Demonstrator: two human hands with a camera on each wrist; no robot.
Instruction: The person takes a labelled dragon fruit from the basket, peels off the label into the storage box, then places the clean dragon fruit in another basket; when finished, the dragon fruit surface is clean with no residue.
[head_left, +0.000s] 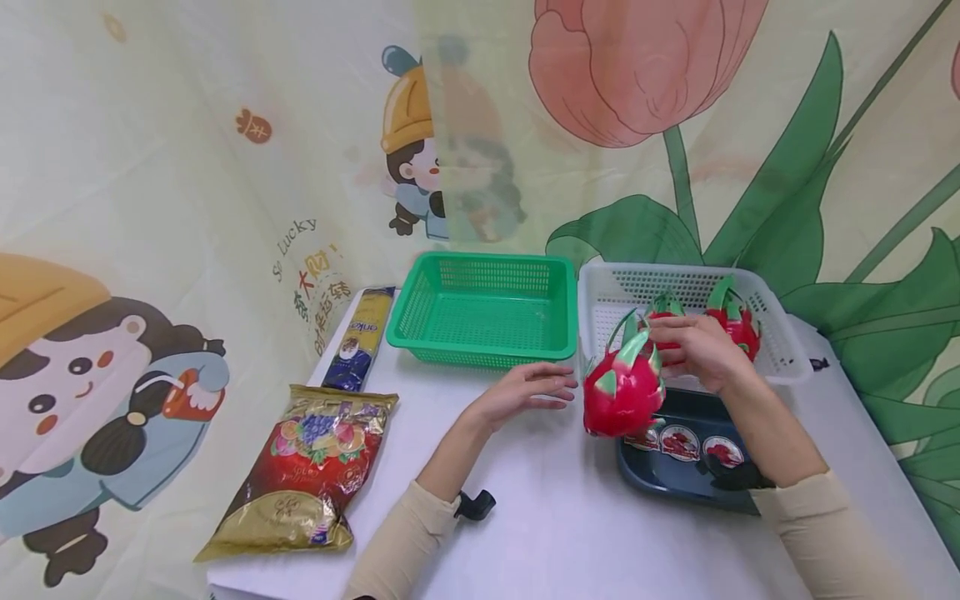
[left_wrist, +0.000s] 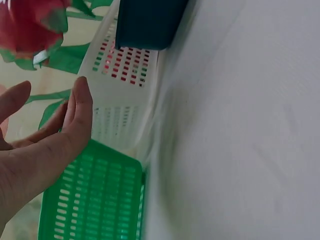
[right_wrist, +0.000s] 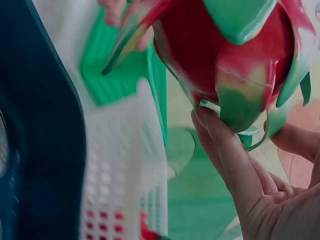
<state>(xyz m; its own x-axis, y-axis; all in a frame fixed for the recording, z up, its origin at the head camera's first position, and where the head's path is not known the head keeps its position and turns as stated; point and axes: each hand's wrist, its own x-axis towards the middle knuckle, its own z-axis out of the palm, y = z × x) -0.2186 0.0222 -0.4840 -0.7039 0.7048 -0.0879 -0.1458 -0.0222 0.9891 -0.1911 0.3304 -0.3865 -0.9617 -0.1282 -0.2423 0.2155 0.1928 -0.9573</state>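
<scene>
My right hand (head_left: pixel 697 346) pinches a red dragon fruit (head_left: pixel 622 396) by its green leaf tips, as the right wrist view shows up close. The dragon fruit (right_wrist: pixel 225 55) is held up in the air, in front of the white basket (head_left: pixel 600 287) and overlapping the dark tray's left end in the head view. To its left, my left hand (head_left: pixel 525 396) holds nothing, its fingers extended toward the fruit. In the left wrist view the left hand (left_wrist: pixel 50 145) is apart from the fruit. Two more dragon fruits (head_left: pixel 742 329) lie in the white basket, one partly hidden by my right hand.
A green basket (head_left: pixel 483 354) stands left of the white one. In front of the white basket sits a dark tray (head_left: pixel 675 479) with round stickers. A red and gold snack bag (head_left: pixel 315 467) and a blue and yellow packet (head_left: pixel 363 337) lie at the left.
</scene>
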